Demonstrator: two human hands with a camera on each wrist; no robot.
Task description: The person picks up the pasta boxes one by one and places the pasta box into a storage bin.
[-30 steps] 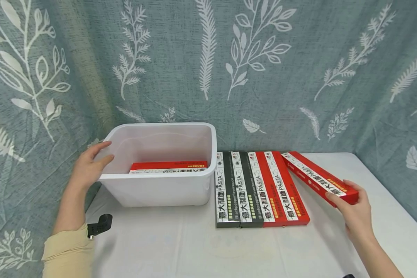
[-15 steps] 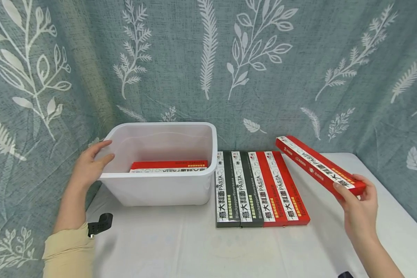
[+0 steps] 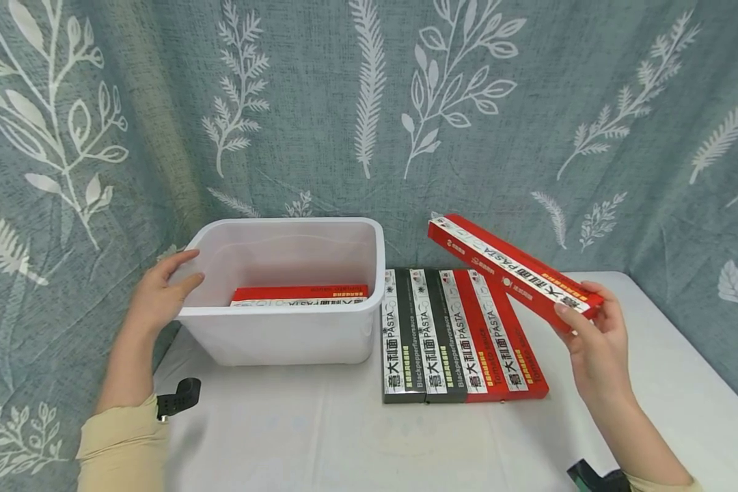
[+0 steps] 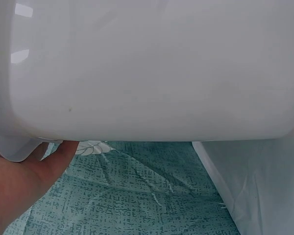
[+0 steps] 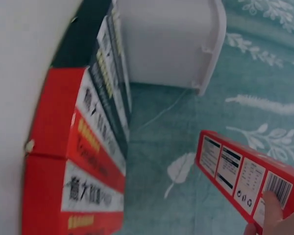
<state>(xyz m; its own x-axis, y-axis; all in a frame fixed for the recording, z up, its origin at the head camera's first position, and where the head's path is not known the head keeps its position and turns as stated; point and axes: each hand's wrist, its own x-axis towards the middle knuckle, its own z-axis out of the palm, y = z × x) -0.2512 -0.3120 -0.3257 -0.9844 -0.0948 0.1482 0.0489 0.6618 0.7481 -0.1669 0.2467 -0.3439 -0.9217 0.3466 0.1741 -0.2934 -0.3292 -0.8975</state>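
Observation:
My right hand (image 3: 599,345) grips the near end of a red pasta box (image 3: 510,266), which is raised and tilted with its far end up and to the left, above the row of boxes. In the right wrist view, the barcode side of the pasta box (image 5: 240,178) faces the camera. On the left, my left hand (image 3: 162,290) holds the left rim of a white plastic bin (image 3: 283,338), thumb and fingers around the edge. Inside the bin lies another red pasta box (image 3: 301,292), its lower part hidden by the front wall.
Two black pasta boxes (image 3: 415,335) and two red pasta boxes (image 3: 492,335) lie side by side right of the bin. A white cloth covers the table (image 3: 320,430). A green leaf-patterned curtain (image 3: 320,137) hangs behind.
My right hand has lifted the red pasta box off the table's right side and carried it up and left, over the row. My left hand stays on the bin rim.

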